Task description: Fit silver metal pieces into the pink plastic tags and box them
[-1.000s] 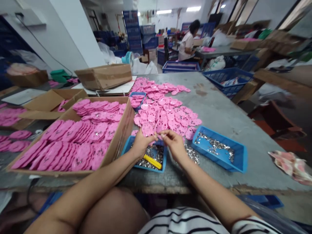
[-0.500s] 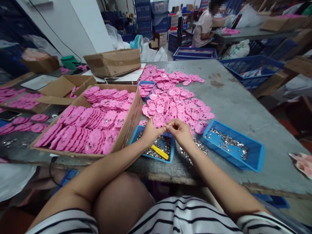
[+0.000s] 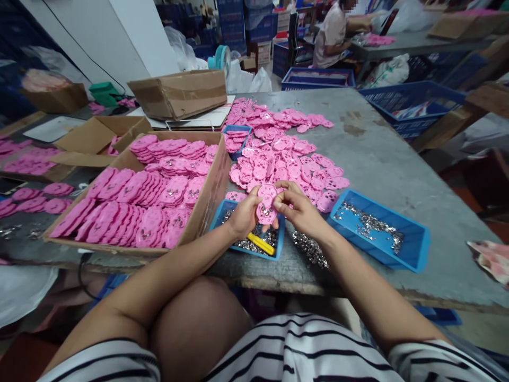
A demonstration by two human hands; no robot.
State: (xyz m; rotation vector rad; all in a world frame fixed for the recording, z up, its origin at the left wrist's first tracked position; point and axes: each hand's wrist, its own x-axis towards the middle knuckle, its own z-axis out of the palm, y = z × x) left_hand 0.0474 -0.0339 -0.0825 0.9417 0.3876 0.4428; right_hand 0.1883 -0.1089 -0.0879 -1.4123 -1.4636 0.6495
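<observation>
A flat pink plastic piece (image 3: 265,197) with small metal parts on it is held upright between my hands. My left hand (image 3: 245,215) grips its left edge, and the fingers of my right hand (image 3: 294,204) are closed on its right side. Under my hands stands a blue tray (image 3: 280,245) of small shiny metal parts, with a yellow-handled tool (image 3: 261,244) lying across them. Beside it, below my right hand, is a loose heap of metal parts (image 3: 309,248) on the table. Behind my hands spreads a pile of similar pink pieces (image 3: 286,159).
On the left a cardboard box (image 3: 212,196) holds rows of stacked pink pieces. A second blue tray (image 3: 413,252) with scattered metal parts stands right. Another cardboard box (image 3: 178,95) sits at the back of the grey table (image 3: 382,159). A person (image 3: 332,34) sits at a farther table.
The pink piece has been turned more upright toward me, showing its face with metal parts. My right hand has shifted from its lower corner to its right side.
</observation>
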